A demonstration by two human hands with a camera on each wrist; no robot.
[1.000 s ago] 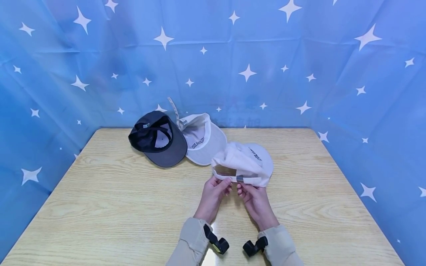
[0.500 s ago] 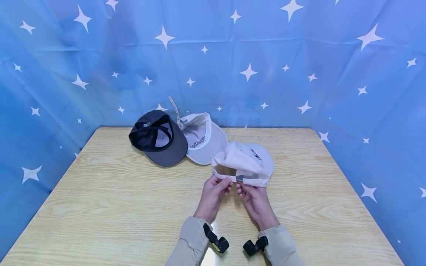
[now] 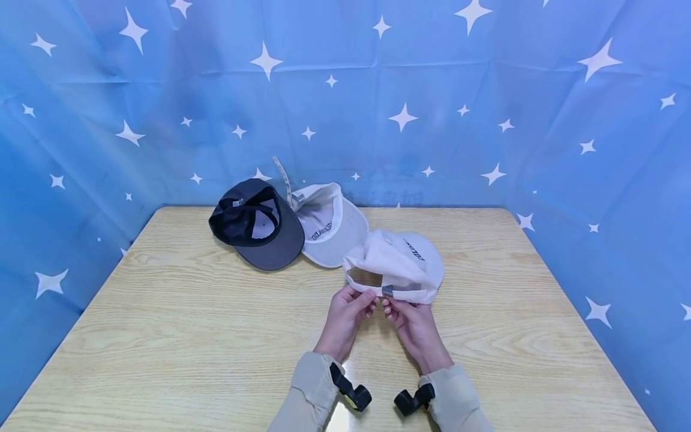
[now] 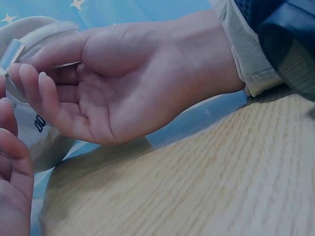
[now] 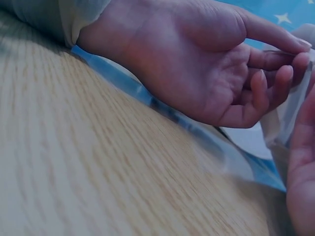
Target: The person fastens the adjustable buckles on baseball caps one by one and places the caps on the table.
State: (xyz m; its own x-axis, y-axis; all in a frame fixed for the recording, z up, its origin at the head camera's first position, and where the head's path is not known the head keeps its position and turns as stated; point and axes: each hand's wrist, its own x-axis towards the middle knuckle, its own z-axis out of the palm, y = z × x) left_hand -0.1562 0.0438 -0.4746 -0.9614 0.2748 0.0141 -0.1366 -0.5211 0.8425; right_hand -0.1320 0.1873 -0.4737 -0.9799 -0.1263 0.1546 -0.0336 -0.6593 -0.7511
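A white cap [image 3: 391, 258] with dark lettering lies with its back opening towards me, brim to the far right. My left hand [image 3: 348, 315] pinches the back strap [image 3: 410, 294] between thumb and fingers, just left of its metal buckle [image 3: 387, 291]. Close beside it, my right hand [image 3: 412, 327] pinches the strap at the buckle's right. In the left wrist view the metal buckle [image 4: 12, 53] shows at the left hand's fingertips. The right wrist view has the right hand [image 5: 206, 64] with thumb and forefinger on the white cloth, other fingers curled loosely.
Behind to the left, a second white cap [image 3: 335, 231] lies upturned, its loose strap [image 3: 281, 174] sticking up. A dark cap [image 3: 270, 249] overlaps its left side. The wooden table [image 3: 189, 348] ends at a blue star-printed curtain [image 3: 345, 102].
The buckle has shifted very slightly left along the strap. Both hands keep their grip in nearly the same place, and the other caps have not moved.
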